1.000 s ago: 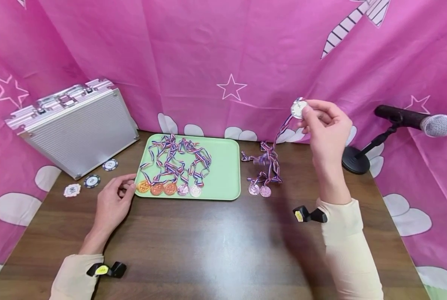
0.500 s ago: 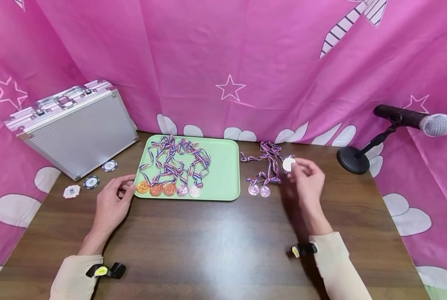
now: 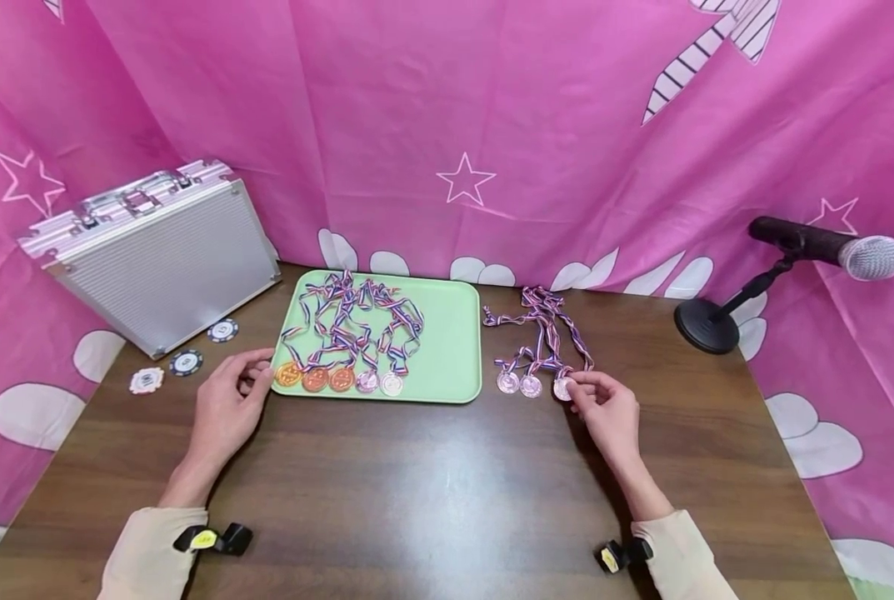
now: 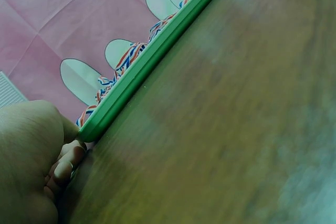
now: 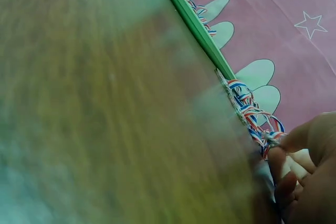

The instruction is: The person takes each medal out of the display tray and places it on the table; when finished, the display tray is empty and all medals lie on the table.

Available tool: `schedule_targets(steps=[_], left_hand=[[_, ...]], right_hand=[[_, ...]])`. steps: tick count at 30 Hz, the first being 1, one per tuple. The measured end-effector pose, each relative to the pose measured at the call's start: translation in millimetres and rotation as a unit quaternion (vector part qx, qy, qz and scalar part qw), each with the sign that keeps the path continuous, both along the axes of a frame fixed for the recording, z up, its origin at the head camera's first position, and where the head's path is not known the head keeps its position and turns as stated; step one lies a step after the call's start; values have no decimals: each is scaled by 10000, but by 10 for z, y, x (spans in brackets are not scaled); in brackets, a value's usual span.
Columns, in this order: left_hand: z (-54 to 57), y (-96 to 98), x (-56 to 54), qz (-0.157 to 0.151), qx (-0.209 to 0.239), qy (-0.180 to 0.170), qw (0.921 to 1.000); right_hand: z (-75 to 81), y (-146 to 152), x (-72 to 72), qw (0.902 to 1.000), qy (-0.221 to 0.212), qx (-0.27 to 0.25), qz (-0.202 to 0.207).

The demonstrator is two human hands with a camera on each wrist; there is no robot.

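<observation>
My right hand [image 3: 608, 417] pinches a silver medal [image 3: 562, 388] between thumb and fingers, low at the table on the right. Its striped ribbon runs back into a tangle of ribbons [image 3: 544, 312]. Two more silver medals [image 3: 518, 383] lie side by side just left of it. With the left hand [image 3: 229, 398] I grip the near left corner of a light green tray [image 3: 450, 342]; the left wrist view shows the thumb at the rim [image 4: 92, 128] and fingers curled below. Along the tray's near side lie one gold medal [image 3: 288, 374], two bronze medals [image 3: 328, 379] and two silver medals [image 3: 380, 382], ribbons spread behind.
A silver metal case [image 3: 165, 258] stands at the back left, with poker chips [image 3: 187, 362] in front of it. At the back right is a microphone [image 3: 829, 242] on a black stand [image 3: 707, 325]. Pink curtain [image 3: 402, 125] hangs behind the wooden table [image 3: 417, 492].
My right hand has come down from high on the right, bringing the silver medal to the table beside the other two. The left hand stays at the tray's corner.
</observation>
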State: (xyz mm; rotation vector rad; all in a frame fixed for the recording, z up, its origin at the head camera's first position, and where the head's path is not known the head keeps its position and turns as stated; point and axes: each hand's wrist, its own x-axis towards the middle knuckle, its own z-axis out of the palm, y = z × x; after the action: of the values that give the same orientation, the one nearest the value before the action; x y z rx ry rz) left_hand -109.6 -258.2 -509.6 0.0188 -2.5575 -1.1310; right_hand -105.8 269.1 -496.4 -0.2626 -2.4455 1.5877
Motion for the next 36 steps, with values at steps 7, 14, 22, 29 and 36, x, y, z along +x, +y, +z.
schedule_targets(steps=[7,14,22,29,36], left_hand=[[3,12,6,-13,15,8,10000],[15,21,1,-12,-23,-10,10000],[15,10,8,-23,39,11,10000],[6,0,9,3,41,-27,10000],[5,10,3,-13,28,-7,10000]], right_hand=[[-179,27,-48,9862,676,1502,-170],[-208,-76,-45,9724,1010,2089,-259],[-196,-154,-47,9678,907,2319,-373],[-181,-178,-26,9765,1054,1819,-482],[-136,-309,37,9908,1182,346,-562]])
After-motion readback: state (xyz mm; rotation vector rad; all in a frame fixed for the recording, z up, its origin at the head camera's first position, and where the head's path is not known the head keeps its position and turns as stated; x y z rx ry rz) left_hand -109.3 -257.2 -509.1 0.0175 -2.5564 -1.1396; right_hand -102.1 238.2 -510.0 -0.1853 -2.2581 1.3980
